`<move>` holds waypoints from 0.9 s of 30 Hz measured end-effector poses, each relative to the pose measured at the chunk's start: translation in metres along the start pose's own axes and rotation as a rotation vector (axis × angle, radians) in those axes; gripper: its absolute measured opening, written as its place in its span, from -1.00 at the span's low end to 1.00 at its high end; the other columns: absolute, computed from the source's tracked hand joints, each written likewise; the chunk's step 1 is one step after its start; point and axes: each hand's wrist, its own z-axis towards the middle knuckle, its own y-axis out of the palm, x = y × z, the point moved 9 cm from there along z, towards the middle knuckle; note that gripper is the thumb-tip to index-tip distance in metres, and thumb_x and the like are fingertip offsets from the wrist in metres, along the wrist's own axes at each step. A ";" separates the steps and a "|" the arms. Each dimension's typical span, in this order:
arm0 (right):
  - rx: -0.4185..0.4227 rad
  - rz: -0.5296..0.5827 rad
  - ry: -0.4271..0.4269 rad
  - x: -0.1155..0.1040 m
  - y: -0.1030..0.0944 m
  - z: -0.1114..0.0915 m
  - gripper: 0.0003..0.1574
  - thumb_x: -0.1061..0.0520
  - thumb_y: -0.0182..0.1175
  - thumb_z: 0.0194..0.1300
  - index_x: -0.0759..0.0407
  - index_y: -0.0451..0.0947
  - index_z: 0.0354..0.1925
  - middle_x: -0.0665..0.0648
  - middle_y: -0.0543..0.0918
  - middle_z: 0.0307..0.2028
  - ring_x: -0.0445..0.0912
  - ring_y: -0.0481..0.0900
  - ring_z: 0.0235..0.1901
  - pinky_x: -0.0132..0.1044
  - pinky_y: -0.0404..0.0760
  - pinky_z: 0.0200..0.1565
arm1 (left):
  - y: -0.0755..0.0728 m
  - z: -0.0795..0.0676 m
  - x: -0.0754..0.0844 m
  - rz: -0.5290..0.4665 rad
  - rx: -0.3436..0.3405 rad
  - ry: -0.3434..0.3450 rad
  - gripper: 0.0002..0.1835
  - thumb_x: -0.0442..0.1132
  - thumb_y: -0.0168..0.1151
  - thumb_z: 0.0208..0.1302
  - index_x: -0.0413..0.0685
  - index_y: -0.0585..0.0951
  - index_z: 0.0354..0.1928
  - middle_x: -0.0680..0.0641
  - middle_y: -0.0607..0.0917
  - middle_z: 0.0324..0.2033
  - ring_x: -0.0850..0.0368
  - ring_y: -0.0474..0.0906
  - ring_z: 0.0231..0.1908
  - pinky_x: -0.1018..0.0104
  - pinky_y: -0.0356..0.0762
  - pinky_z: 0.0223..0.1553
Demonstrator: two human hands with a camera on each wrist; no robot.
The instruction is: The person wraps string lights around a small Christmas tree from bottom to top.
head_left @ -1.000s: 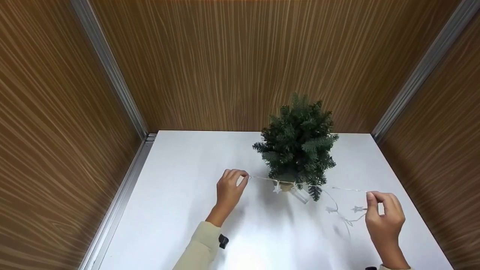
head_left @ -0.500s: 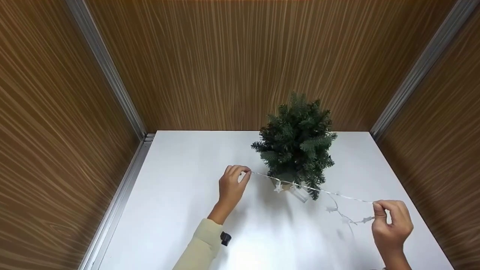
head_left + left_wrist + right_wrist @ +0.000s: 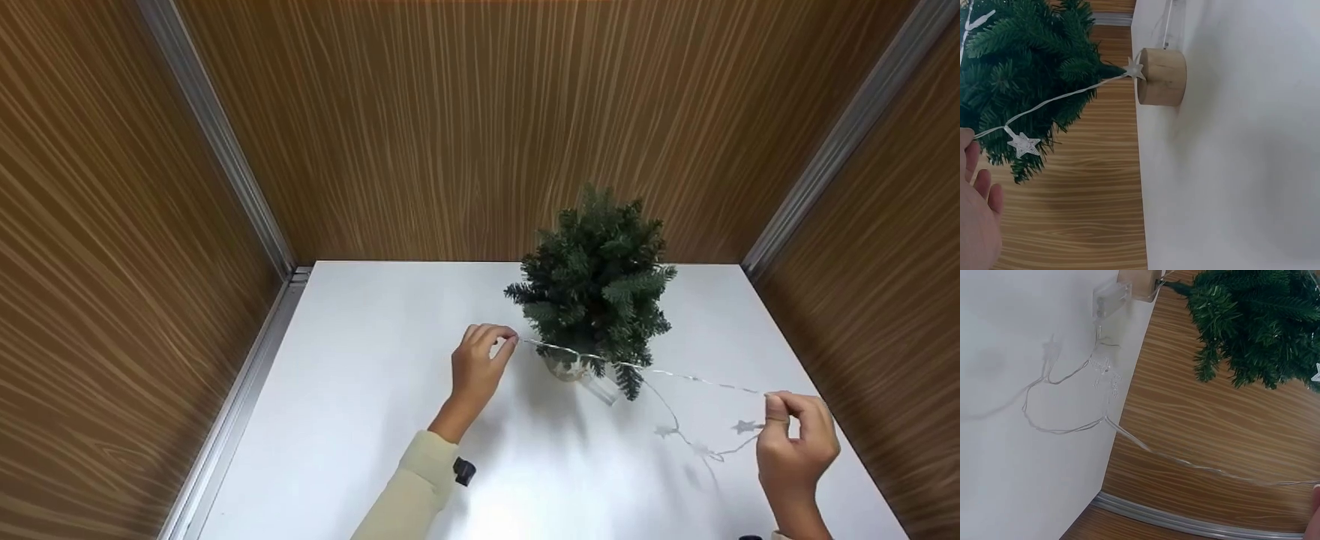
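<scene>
A small artificial Christmas tree (image 3: pixel 600 277) stands on a round wooden base (image 3: pixel 1162 77). In front of it, a string of star fairy lights (image 3: pixel 679 375) runs between my two hands. My left hand (image 3: pixel 476 367) pinches the wire between thumb and forefinger at the tree's lower left. At the right, nearer the front, my right hand (image 3: pixel 799 442) pinches another stretch of the same wire. A clear star (image 3: pixel 1024 145) dangles close to my left fingers in the left wrist view. More of the string loops down toward the white tabletop (image 3: pixel 360 337) between the tree and my right hand.
A clear plastic battery case (image 3: pixel 1111 301) lies beside the base, with wire coming from it. Wood-grain panels (image 3: pixel 465 135) rise behind the table and on both sides. A metal rail (image 3: pixel 232 420) lines the left edge.
My left hand has moved slightly right and up, toward the tree. The right hand has moved right and a little lower overall, and the wire between them has shifted along.
</scene>
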 end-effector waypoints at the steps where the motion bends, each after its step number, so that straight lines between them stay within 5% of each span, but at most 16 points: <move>1: -0.006 -0.008 0.013 0.003 0.000 0.001 -0.82 0.51 0.21 0.24 0.70 0.51 -0.46 -0.19 0.51 -0.43 -0.46 0.44 -0.30 -0.54 0.36 -0.16 | 0.000 0.001 0.002 0.001 0.004 0.006 -0.93 -0.13 0.38 0.33 0.07 0.74 -0.28 0.16 0.73 -0.31 0.19 0.58 -0.26 0.39 0.58 -0.27; 8: -0.049 -0.086 0.108 0.024 -0.002 0.002 -0.93 0.57 0.17 0.25 0.70 0.53 -0.35 -0.34 0.45 -0.38 -0.49 0.40 -0.31 -0.55 0.35 -0.15 | 0.006 0.003 0.015 0.017 0.012 0.063 -0.96 -0.17 0.43 0.27 0.09 0.73 -0.29 0.16 0.74 -0.31 0.23 0.58 -0.23 0.38 0.59 -0.26; 27: -0.111 -0.268 0.357 0.101 -0.010 0.008 -0.73 0.22 0.17 0.45 0.47 0.61 -0.09 -0.47 0.38 -0.33 -0.47 0.38 -0.27 -0.52 0.32 -0.15 | 0.020 0.001 0.037 0.076 0.008 0.153 -0.93 -0.18 0.49 0.18 0.11 0.76 -0.31 0.15 0.75 -0.34 0.21 0.58 -0.27 0.38 0.61 -0.31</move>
